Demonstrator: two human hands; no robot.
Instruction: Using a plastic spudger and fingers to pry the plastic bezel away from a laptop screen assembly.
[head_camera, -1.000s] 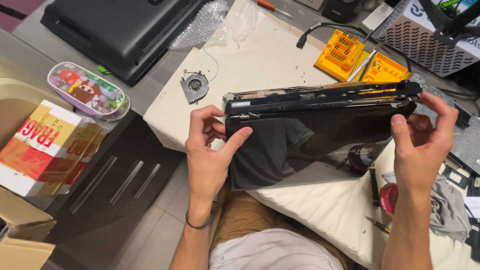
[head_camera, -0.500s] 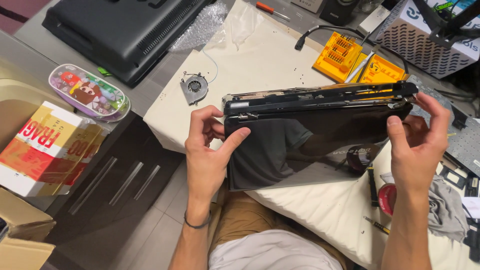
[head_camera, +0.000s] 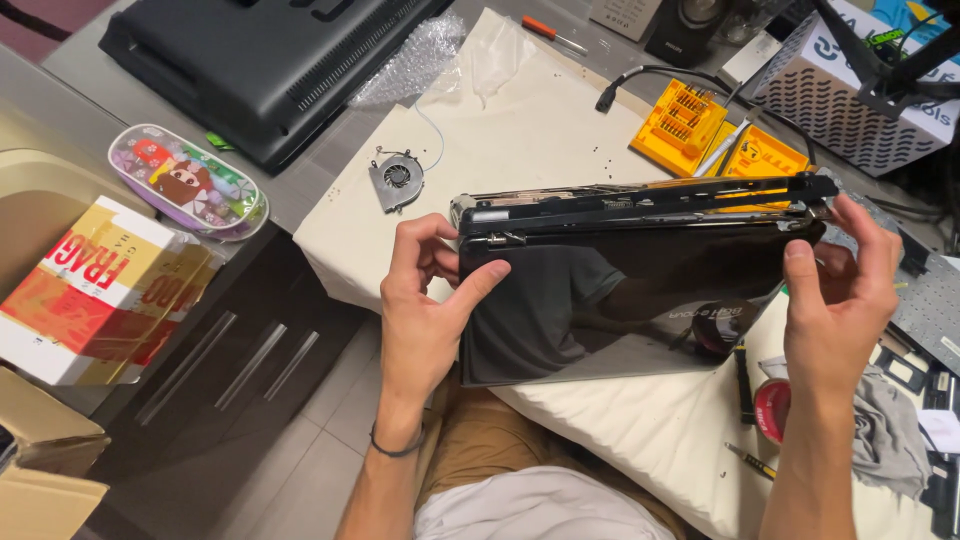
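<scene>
A black laptop (head_camera: 640, 290) stands tilted on its edge above the white cloth (head_camera: 520, 150), its glossy lid facing me and its opened base on top. My left hand (head_camera: 430, 300) grips its left end near the hinge, thumb across the lid. My right hand (head_camera: 840, 290) holds the right end, fingers curled over the top corner and thumb on the lid. A small cooling fan (head_camera: 397, 180) with a thin wire lies on the cloth just beyond the laptop's left end.
Two yellow bit trays (head_camera: 690, 125) and a black cable (head_camera: 640, 75) lie behind the laptop. A black monitor (head_camera: 260, 60), bubble wrap (head_camera: 405, 65), an oval pencil case (head_camera: 190, 180), cardboard boxes (head_camera: 80, 290), a red tape roll (head_camera: 775, 410), a grey rag (head_camera: 890, 440) and a screwdriver (head_camera: 550, 32) surround the work area.
The laptop and both hands have hardly moved; my right fingers have shifted slightly on the right corner.
</scene>
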